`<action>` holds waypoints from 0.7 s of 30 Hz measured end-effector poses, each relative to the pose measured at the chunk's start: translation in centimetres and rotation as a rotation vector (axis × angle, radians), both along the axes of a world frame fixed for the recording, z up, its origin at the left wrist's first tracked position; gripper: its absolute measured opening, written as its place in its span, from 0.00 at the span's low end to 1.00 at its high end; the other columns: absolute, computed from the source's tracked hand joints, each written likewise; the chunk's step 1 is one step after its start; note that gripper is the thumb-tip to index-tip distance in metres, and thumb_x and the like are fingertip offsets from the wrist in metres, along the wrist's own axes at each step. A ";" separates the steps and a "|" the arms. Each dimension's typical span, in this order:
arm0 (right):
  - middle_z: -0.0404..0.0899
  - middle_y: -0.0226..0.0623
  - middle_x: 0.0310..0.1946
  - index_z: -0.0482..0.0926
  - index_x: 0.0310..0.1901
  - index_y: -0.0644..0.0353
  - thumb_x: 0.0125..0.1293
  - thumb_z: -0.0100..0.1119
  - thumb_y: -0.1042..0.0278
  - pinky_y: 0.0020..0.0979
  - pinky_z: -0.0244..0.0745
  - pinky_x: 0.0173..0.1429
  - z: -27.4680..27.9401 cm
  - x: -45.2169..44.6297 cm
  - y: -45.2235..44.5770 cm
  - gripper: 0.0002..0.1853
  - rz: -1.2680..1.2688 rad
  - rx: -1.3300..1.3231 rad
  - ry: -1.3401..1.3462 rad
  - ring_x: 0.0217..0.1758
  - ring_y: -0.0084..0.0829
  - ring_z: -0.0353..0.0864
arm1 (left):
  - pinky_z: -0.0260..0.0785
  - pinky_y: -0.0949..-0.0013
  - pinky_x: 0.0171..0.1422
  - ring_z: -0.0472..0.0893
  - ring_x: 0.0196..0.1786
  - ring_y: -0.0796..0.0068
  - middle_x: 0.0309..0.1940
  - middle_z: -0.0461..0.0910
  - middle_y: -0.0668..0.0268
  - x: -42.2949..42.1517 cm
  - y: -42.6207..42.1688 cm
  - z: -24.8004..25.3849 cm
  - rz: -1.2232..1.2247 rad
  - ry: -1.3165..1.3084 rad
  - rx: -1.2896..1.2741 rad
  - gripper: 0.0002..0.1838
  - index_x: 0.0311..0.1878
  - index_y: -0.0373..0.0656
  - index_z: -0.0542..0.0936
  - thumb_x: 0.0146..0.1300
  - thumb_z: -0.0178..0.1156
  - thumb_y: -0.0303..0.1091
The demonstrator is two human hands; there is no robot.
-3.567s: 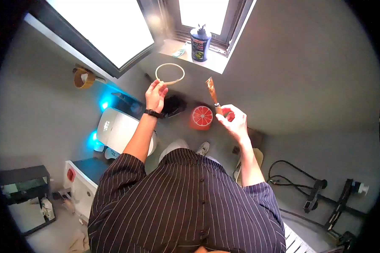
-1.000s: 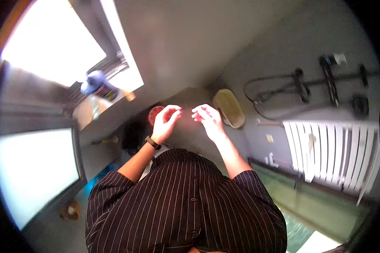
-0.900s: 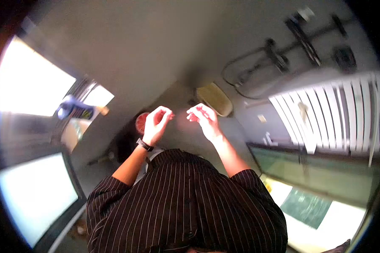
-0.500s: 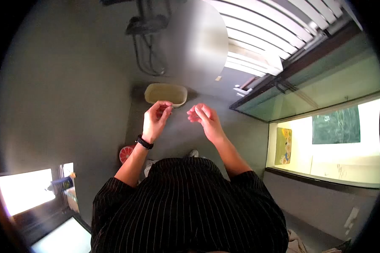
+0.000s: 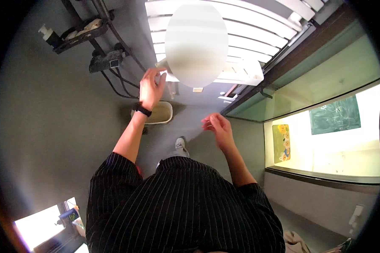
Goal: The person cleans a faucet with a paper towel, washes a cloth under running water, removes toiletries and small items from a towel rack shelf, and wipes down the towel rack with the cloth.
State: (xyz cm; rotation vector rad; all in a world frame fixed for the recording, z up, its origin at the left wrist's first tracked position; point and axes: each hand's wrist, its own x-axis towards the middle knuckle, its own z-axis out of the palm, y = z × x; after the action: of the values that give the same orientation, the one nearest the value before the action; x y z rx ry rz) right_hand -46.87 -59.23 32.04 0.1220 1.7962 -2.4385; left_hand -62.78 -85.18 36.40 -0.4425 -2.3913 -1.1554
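My left hand (image 5: 151, 87) is raised and stretched forward, thumb apart from the fingers, and I see nothing in it. Its fingertips come close to the edge of a pale blurred oval (image 5: 196, 46), near the white sill (image 5: 245, 71). A black wristband (image 5: 142, 109) circles that wrist. Below and behind the hand, the cream basin (image 5: 161, 114) stands on the floor, partly covered by my wrist. My right hand (image 5: 219, 130) hangs over the floor with loosely curled fingers, touching nothing and holding nothing that shows.
A shower fixture with a shelf and a pump bottle (image 5: 50, 37) is at the upper left. White slats (image 5: 257, 31) cover the window ahead. On the right runs a dark-framed glass panel (image 5: 312, 80). My shoe (image 5: 180, 143) is on the grey floor (image 5: 194, 116).
My left hand has moved forward, away from the right hand. My right hand has shifted slightly right and down. The view has turned, and one foot now shows further forward.
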 end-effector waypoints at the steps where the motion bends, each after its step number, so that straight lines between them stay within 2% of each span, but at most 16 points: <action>1: 0.84 0.35 0.41 0.79 0.45 0.62 0.78 0.53 0.61 0.30 0.78 0.50 0.2 -0.8 0.3 0.12 -0.014 0.040 0.000 0.41 0.26 0.83 | 0.76 0.67 0.48 0.82 0.47 0.63 0.48 0.83 0.58 -1.7 -0.3 -0.4 0.032 0.106 -0.081 0.15 0.55 0.41 0.81 0.67 0.63 0.32; 2: 0.84 0.35 0.41 0.79 0.45 0.62 0.78 0.53 0.61 0.30 0.78 0.50 0.6 -1.7 0.6 0.12 -0.016 0.050 -0.001 0.41 0.26 0.83 | 0.76 0.67 0.48 0.82 0.47 0.63 0.48 0.83 0.58 -2.8 -0.4 -1.0 0.031 0.104 -0.071 0.15 0.55 0.41 0.81 0.67 0.63 0.32; 4: 0.83 0.37 0.42 0.78 0.45 0.61 0.79 0.51 0.62 0.29 0.78 0.49 1.6 -3.7 1.3 0.12 -0.019 0.073 0.036 0.42 0.27 0.82 | 0.73 0.55 0.58 0.81 0.48 0.54 0.42 0.83 0.58 -4.9 -0.3 -2.3 0.129 0.183 -0.092 0.18 0.56 0.40 0.80 0.62 0.66 0.32; 5: 0.83 0.37 0.42 0.78 0.45 0.62 0.79 0.51 0.62 0.29 0.77 0.49 2.1 -4.7 1.5 0.12 -0.027 0.110 0.043 0.42 0.26 0.82 | 0.74 0.57 0.55 0.82 0.47 0.55 0.42 0.84 0.56 -5.6 -0.9 -2.9 0.098 0.036 -0.099 0.17 0.52 0.39 0.81 0.61 0.68 0.32; 6: 0.83 0.37 0.42 0.78 0.45 0.62 0.79 0.51 0.62 0.29 0.77 0.49 2.4 -5.6 1.6 0.12 -0.030 0.116 0.042 0.42 0.26 0.82 | 0.76 0.59 0.50 0.83 0.41 0.56 0.40 0.84 0.57 -5.9 -0.9 -2.4 0.050 -0.047 0.018 0.15 0.49 0.38 0.83 0.60 0.69 0.33; 9: 0.83 0.36 0.41 0.78 0.47 0.63 0.77 0.53 0.66 0.29 0.78 0.51 3.2 -7.9 1.5 0.09 -0.036 0.184 0.078 0.42 0.26 0.82 | 0.77 0.62 0.45 0.82 0.37 0.59 0.38 0.84 0.57 -5.7 0.3 1.1 0.046 -0.089 0.113 0.14 0.44 0.37 0.83 0.59 0.72 0.35; 10: 0.83 0.36 0.43 0.77 0.50 0.63 0.74 0.59 0.68 0.29 0.79 0.51 3.7 -8.6 1.0 0.10 -0.060 0.176 0.110 0.43 0.26 0.82 | 0.77 0.63 0.43 0.82 0.36 0.62 0.37 0.84 0.58 -5.3 0.9 2.4 0.005 -0.035 0.095 0.15 0.44 0.38 0.83 0.60 0.72 0.37; 11: 0.82 0.36 0.45 0.76 0.54 0.64 0.70 0.64 0.70 0.30 0.79 0.52 4.3 -9.1 0.4 0.15 -0.083 0.166 0.141 0.43 0.25 0.82 | 0.76 0.63 0.40 0.82 0.35 0.65 0.37 0.84 0.59 -4.7 1.5 3.7 -0.035 0.019 0.076 0.15 0.43 0.38 0.83 0.60 0.73 0.38; 12: 0.82 0.36 0.45 0.76 0.54 0.64 0.70 0.64 0.70 0.30 0.79 0.52 5.1 -9.7 0.0 0.15 -0.079 0.162 0.138 0.43 0.25 0.82 | 0.75 0.66 0.34 0.82 0.31 0.70 0.33 0.84 0.60 -4.1 2.5 4.6 -0.033 -0.007 0.100 0.16 0.39 0.38 0.82 0.61 0.73 0.42; 14: 0.81 0.40 0.46 0.70 0.62 0.63 0.61 0.73 0.72 0.30 0.81 0.53 7.2 -10.7 -0.7 0.29 -0.084 0.418 0.374 0.45 0.27 0.83 | 0.73 0.72 0.30 0.80 0.28 0.78 0.29 0.83 0.63 -2.9 3.8 6.9 -0.152 -0.190 0.114 0.16 0.36 0.38 0.80 0.62 0.73 0.41; 15: 0.76 0.38 0.54 0.63 0.65 0.62 0.56 0.73 0.81 0.30 0.80 0.54 7.8 -11.3 -0.7 0.37 -0.028 0.534 0.452 0.48 0.27 0.82 | 0.73 0.74 0.30 0.80 0.28 0.82 0.28 0.83 0.65 -2.7 4.8 6.7 -0.211 -0.229 0.261 0.15 0.36 0.38 0.79 0.62 0.74 0.39; 17: 0.77 0.39 0.53 0.64 0.64 0.63 0.57 0.72 0.82 0.30 0.80 0.55 7.5 -12.5 -0.9 0.35 -0.053 0.509 0.536 0.49 0.27 0.83 | 0.72 0.79 0.32 0.79 0.32 0.88 0.29 0.82 0.70 -2.2 6.3 6.0 -0.344 -0.372 0.553 0.13 0.40 0.38 0.78 0.63 0.73 0.32; 18: 0.77 0.40 0.52 0.65 0.62 0.63 0.57 0.72 0.82 0.30 0.80 0.55 7.3 -13.0 -0.9 0.33 -0.084 0.487 0.621 0.50 0.28 0.83 | 0.72 0.79 0.32 0.79 0.32 0.88 0.29 0.82 0.70 -2.0 6.8 6.3 -0.332 -0.365 0.551 0.13 0.40 0.38 0.78 0.63 0.73 0.32; 19: 0.81 0.43 0.47 0.72 0.56 0.64 0.60 0.73 0.73 0.33 0.82 0.53 7.1 -13.4 -0.8 0.25 -0.157 0.496 0.616 0.51 0.32 0.85 | 0.72 0.79 0.32 0.80 0.33 0.88 0.31 0.83 0.71 -1.7 7.4 6.8 -0.356 -0.423 0.683 0.12 0.42 0.39 0.78 0.64 0.72 0.30; 20: 0.83 0.43 0.45 0.74 0.53 0.65 0.63 0.70 0.75 0.32 0.81 0.51 7.7 -13.5 0.0 0.19 -0.162 0.566 0.666 0.47 0.31 0.86 | 0.71 0.80 0.31 0.80 0.34 0.87 0.33 0.83 0.71 -1.6 7.7 7.4 -0.379 -0.474 0.816 0.11 0.44 0.39 0.79 0.65 0.71 0.29; 21: 0.84 0.42 0.43 0.75 0.52 0.65 0.65 0.68 0.75 0.31 0.81 0.50 7.8 -13.7 0.5 0.16 -0.148 0.493 0.625 0.44 0.30 0.86 | 0.73 0.79 0.36 0.81 0.38 0.86 0.37 0.85 0.70 -1.3 7.9 8.1 -0.381 -0.526 0.883 0.11 0.49 0.38 0.80 0.66 0.69 0.27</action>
State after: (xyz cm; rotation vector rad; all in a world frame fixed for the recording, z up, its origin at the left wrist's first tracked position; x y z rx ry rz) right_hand -60.62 -58.72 39.82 -0.5474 2.7066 -2.2106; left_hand -64.08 -77.26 44.46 -0.3073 -1.8961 -2.5735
